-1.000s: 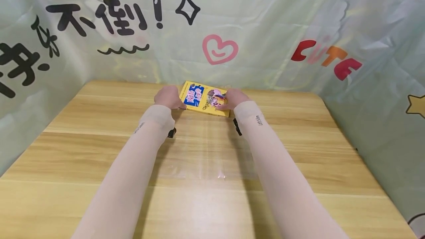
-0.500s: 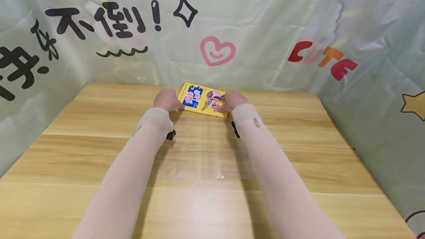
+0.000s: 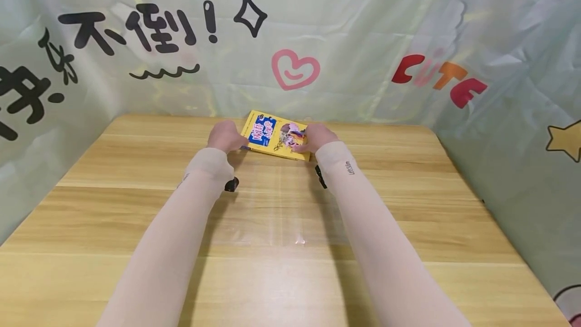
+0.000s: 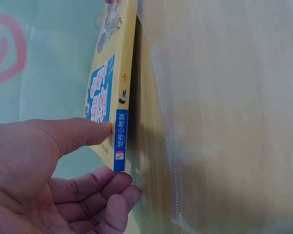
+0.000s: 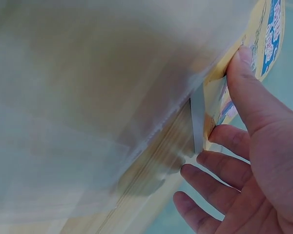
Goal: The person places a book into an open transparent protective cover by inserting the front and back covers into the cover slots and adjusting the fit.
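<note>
A yellow paperback book [image 3: 272,135] with a blue title block and a cartoon picture lies at the far edge of the table. My left hand [image 3: 226,136] holds its left end. In the left wrist view the thumb [image 4: 88,132] presses on the cover beside the blue-and-yellow spine, and the other fingers curl at the corner below. The right hand [image 3: 320,136] pinches the opposite end. In the right wrist view its thumb [image 5: 249,78] lies on the cover and the index finger touches the edge; the remaining fingers are spread off the book.
A clear plastic sheet [image 3: 281,206] lies on the wooden table [image 3: 136,206] in front of the book; its ridged edge shows in the left wrist view. A printed pale-green cloth [image 3: 354,29] hangs behind the table and along both sides.
The head view has shifted slightly. Both hands stay on the book at nearly the same place; the left thumb sits a little nearer the book's left edge.
</note>
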Motion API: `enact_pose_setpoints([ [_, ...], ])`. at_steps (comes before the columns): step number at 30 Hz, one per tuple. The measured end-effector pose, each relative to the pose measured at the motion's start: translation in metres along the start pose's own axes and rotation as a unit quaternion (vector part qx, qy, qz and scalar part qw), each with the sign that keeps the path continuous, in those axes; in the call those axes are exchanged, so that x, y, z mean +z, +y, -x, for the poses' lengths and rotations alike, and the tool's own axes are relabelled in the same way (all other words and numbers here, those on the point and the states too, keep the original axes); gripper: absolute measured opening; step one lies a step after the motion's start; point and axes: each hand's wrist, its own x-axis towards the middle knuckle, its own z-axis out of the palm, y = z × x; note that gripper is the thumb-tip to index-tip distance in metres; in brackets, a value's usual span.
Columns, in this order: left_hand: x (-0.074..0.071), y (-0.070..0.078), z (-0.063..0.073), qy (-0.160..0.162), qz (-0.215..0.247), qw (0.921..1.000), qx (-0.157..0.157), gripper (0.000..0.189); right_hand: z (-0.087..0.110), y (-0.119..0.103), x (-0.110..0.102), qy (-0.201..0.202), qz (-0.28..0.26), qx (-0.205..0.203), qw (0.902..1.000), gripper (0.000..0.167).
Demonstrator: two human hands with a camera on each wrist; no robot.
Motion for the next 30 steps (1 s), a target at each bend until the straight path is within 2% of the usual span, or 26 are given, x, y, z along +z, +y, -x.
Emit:
enact_pose_setpoints([
  [7,-0.002,-0.002,-0.004,-0.001,0.031,0.9994,-0.013,0.026,-0.002,0.002,0.000,0.000,0.004,-0.005,1.0000,0.048],
  [13,-0.005,-0.003,-0.007,-0.023,0.073,0.9969,-0.018,0.026,-0.007,0.006,0.002,-0.007,-0.001,-0.006,1.0000,0.047],
  [17,-0.006,-0.004,-0.009,-0.030,0.126,0.9911,-0.031,0.022,-0.009,0.009,0.002,-0.017,-0.021,-0.009,0.9996,0.046],
  [22,-0.006,-0.004,-0.010,-0.024,0.194,0.9800,-0.038,0.031,-0.008,0.012,0.003,-0.020,-0.038,-0.011,0.9990,0.047],
  [30,-0.008,-0.002,-0.008,-0.021,0.239,0.9700,-0.041,0.033,-0.006,0.011,0.004,-0.021,-0.042,-0.005,0.9989,0.061],
])
